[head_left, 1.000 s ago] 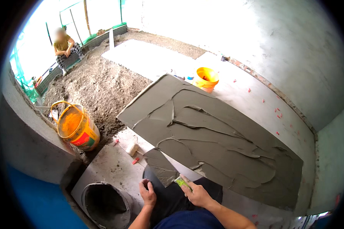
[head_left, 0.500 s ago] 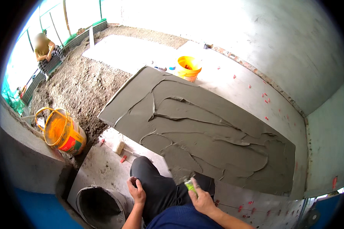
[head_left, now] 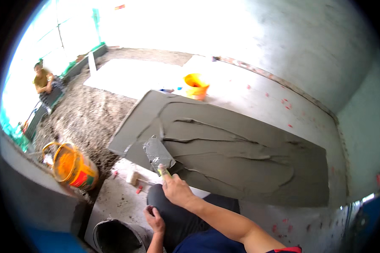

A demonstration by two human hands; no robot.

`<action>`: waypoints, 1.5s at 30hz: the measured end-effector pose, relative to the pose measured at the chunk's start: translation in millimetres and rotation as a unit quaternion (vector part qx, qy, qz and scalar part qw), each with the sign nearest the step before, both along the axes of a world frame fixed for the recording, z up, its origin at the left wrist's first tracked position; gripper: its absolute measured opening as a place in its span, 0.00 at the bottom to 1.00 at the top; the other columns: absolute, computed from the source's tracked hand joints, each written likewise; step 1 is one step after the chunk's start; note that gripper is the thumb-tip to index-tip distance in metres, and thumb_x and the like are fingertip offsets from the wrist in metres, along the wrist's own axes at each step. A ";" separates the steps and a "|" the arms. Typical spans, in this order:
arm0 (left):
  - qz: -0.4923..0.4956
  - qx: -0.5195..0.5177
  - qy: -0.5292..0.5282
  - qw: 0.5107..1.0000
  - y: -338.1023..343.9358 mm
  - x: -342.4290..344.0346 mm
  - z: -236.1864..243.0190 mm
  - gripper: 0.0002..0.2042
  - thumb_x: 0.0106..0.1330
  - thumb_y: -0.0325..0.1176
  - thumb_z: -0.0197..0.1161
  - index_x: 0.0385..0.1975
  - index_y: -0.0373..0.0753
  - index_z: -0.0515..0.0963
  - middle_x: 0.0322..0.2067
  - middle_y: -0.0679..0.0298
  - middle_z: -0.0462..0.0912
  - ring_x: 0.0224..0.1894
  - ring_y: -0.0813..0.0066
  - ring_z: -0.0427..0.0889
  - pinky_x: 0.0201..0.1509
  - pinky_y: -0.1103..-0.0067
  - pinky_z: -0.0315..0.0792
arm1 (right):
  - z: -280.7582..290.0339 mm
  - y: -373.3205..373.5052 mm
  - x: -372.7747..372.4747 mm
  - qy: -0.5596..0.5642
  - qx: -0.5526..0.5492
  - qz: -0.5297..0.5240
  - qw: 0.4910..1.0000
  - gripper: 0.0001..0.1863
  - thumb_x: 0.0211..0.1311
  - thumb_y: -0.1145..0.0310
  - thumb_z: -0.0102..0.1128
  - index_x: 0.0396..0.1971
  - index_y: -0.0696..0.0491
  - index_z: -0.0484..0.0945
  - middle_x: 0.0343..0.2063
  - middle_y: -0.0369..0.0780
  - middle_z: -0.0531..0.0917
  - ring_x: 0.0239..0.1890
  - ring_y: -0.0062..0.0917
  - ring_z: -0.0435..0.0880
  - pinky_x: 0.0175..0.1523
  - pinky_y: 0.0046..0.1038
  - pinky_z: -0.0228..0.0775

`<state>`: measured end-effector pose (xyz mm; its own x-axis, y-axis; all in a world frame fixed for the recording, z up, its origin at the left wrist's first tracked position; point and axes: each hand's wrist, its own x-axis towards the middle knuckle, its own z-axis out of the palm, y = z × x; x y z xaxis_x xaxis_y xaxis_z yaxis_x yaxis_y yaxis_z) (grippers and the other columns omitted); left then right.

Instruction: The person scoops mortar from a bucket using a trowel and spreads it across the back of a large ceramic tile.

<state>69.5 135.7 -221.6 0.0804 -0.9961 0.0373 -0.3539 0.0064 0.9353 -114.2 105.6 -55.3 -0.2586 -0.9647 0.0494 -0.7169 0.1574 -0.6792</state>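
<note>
My right hand [head_left: 176, 190] is closed around the green handle of a trowel [head_left: 157, 152]. The trowel's wet grey blade rests at the near left part of a large tile coated in grey mortar [head_left: 232, 143]. Ridges and swirls run across the coating. My left hand [head_left: 155, 219] is beside my bent knee with nothing in it, its fingers loosely apart. Below that hand stands a dark bucket [head_left: 144, 236], whose inside is grey and shadowed. A mallet with a pale head [head_left: 132, 178] lies on the laid tiles just left of my knee.
An orange-lidded or orange-filled bucket [head_left: 86, 173] stands at the left by rough loose bedding [head_left: 88, 107]. A yellow bucket [head_left: 196, 86] is behind the coated tile. Red clips [head_left: 290, 125] dot the laid tiles. Far left, a person [head_left: 44, 82] sits by a low wall.
My right hand has swung left and forward with the trowel, from my lap to the coated tile's left part. My left hand stays by the knee. The view has shifted slightly.
</note>
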 end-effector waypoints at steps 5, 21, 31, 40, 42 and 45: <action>0.005 0.007 0.004 1.000 1.7 5.8 0.0 0.11 0.66 0.30 0.51 0.44 0.31 0.68 0.38 0.58 0.73 0.41 0.69 0.72 0.50 0.75 0.66 | 9.0 123.4 -38.7 0.026 0.094 -0.112 0.989 0.33 0.62 0.64 0.49 0.67 0.44 0.51 0.30 0.53 0.75 0.27 0.50 0.78 0.35 0.45 0.73; -0.042 0.029 -0.002 0.999 -5.4 4.6 -11.8 0.16 0.67 0.32 0.51 0.50 0.29 0.65 0.41 0.57 0.71 0.44 0.67 0.71 0.53 0.74 0.64 | -1.5 404.3 -235.1 -0.300 -0.136 -0.633 0.700 0.29 0.68 0.65 0.44 0.68 0.36 0.50 0.20 0.36 0.69 0.13 0.17 0.65 0.16 0.22 0.62; -0.017 0.020 0.066 0.997 0.2 -1.9 -3.4 0.11 0.64 0.28 0.53 0.44 0.33 0.67 0.36 0.60 0.72 0.38 0.72 0.72 0.47 0.77 0.68 | -3.9 101.3 -144.4 -0.438 -0.071 -0.350 0.825 0.29 0.71 0.63 0.41 0.69 0.34 0.45 0.17 0.31 0.66 0.14 0.13 0.64 0.16 0.20 0.62; 0.007 0.000 0.037 0.999 9.3 4.1 -0.5 0.13 0.62 0.27 0.56 0.44 0.33 0.67 0.35 0.59 0.74 0.36 0.71 0.74 0.44 0.77 0.70 | -48.5 -104.3 2.4 -0.275 0.009 -0.132 0.952 0.29 0.66 0.56 0.44 0.66 0.44 0.54 0.30 0.46 0.77 0.28 0.35 0.77 0.33 0.36 0.70; 0.009 0.011 0.025 1.000 9.5 2.5 4.4 0.13 0.62 0.28 0.56 0.45 0.33 0.67 0.35 0.58 0.74 0.36 0.70 0.75 0.44 0.76 0.70 | -14.6 -107.7 16.3 -0.192 0.047 -0.093 0.976 0.30 0.65 0.54 0.43 0.66 0.45 0.54 0.45 0.57 0.77 0.45 0.51 0.78 0.50 0.45 0.69; 0.012 0.012 -0.012 1.000 8.4 2.2 5.4 0.14 0.62 0.29 0.57 0.45 0.33 0.68 0.37 0.57 0.75 0.38 0.68 0.76 0.46 0.75 0.70 | 6.0 -86.0 6.8 0.048 0.110 0.013 0.993 0.30 0.64 0.62 0.42 0.67 0.41 0.53 0.36 0.57 0.78 0.35 0.51 0.81 0.44 0.46 0.73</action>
<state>71.7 144.1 -216.1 0.1039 -0.9945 0.0150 -0.3755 -0.0253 0.9265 -107.4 19.6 -49.3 -0.2373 -0.9613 -0.1399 -0.7825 0.2745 -0.5588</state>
